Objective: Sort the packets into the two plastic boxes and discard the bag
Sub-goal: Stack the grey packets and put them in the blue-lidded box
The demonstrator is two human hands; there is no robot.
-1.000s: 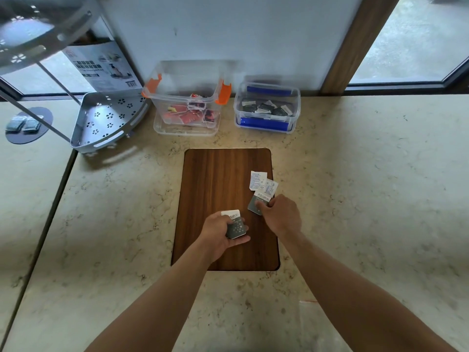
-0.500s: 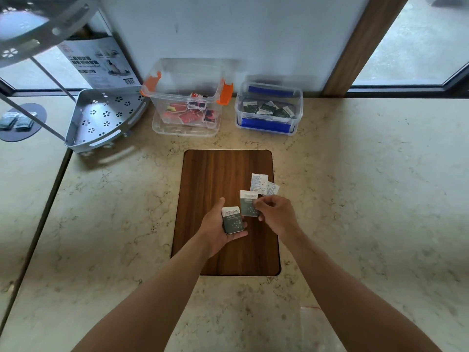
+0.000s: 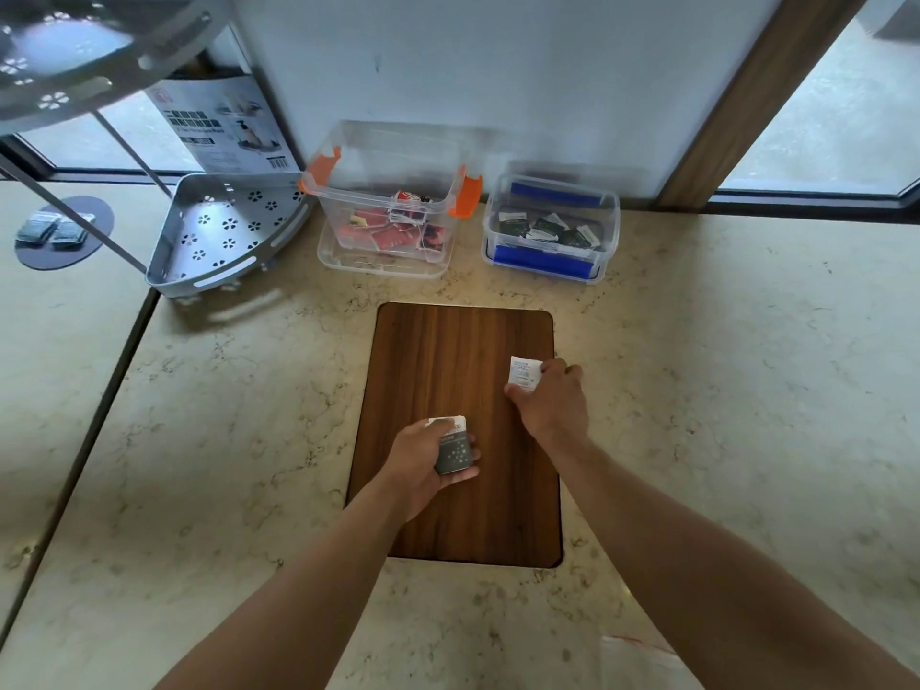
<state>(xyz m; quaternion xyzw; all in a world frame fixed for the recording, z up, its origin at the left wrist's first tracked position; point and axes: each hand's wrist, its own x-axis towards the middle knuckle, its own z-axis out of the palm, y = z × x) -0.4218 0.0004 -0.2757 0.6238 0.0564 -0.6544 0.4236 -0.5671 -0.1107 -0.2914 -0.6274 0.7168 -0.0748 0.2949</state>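
While both hands work over the board: the sorting is near its end.
Packets: a small dark stack point(image 3: 452, 448) sits in the left hand point(image 3: 423, 465); a white packet point(image 3: 522, 375) lies on the wooden board point(image 3: 438, 356).
Grip: left hand closed around the stack; right hand point(image 3: 550, 400) pinching the white packet's edge.
Boxes: orange-clipped box point(image 3: 388, 211) with red packets and blue-clipped box point(image 3: 550, 229) with dark ones, at the bench's point(image 3: 722, 390) back.
Bag: clear bag point(image 3: 642, 659) at the near edge.
Risk: the loose stack could fan out and spill; white might land with the wrong colour.
Around: a grey corner rack point(image 3: 219, 236) left of the boxes, off the path.
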